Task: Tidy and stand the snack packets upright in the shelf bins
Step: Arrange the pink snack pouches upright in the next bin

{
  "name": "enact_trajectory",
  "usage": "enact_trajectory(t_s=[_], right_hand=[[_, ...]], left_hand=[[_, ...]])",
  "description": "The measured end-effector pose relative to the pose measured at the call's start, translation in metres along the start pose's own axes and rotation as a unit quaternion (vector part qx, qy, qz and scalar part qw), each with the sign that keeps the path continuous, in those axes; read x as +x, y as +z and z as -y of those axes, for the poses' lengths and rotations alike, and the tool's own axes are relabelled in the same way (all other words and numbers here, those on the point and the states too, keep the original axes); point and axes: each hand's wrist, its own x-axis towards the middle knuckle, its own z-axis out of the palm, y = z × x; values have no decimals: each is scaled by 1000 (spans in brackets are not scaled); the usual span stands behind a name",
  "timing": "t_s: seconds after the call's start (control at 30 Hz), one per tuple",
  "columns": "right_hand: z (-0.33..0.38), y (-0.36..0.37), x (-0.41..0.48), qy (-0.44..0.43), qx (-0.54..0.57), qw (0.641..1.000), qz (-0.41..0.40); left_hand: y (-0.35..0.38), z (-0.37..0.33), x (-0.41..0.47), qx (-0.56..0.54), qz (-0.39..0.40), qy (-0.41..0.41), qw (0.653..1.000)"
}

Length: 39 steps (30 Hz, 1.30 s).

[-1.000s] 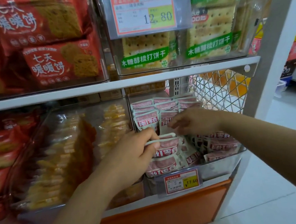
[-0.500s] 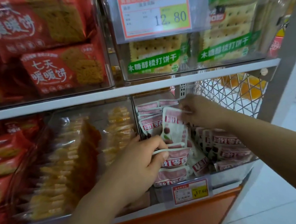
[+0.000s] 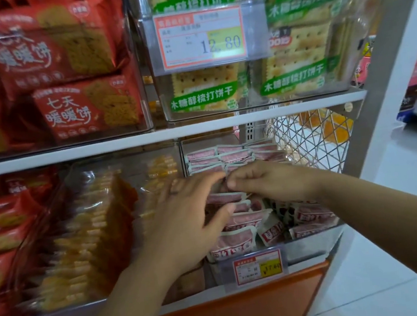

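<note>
We are seeing a clear hard-plastic bin (image 3: 314,243) on the lower shelf (image 3: 191,301) holding glossy pink-and-white snack packets (image 3: 239,240), rear rows upright, front ones slumping. The left hand (image 3: 190,219) is pressing straight, spread fingers on them; the right hand (image 3: 269,179) is curling its fingertips at their tops, grip unclear.

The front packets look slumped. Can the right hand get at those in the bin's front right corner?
Probably yes. The slumped packets lie uncovered in the open-topped bin, close to the right hand; the left hand is further left.
</note>
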Motion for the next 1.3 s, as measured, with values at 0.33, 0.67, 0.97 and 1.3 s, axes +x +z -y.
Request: enact_trajectory(t_s=[0.33, 0.67, 0.97, 1.3], right_hand=[[-36, -35, 42, 80, -368, 926, -21], [-41, -22, 69, 182, -394, 900, 41], [-22, -16, 65, 130, -324, 936, 38], [-22, -13, 66, 179, -388, 904, -2]], left_hand=[[6, 1, 8, 13, 70, -6, 997], [6, 6, 8, -13, 71, 1, 997], [5, 5, 6, -16, 66, -4, 998], [4, 6, 6, -25, 73, -4, 997]])
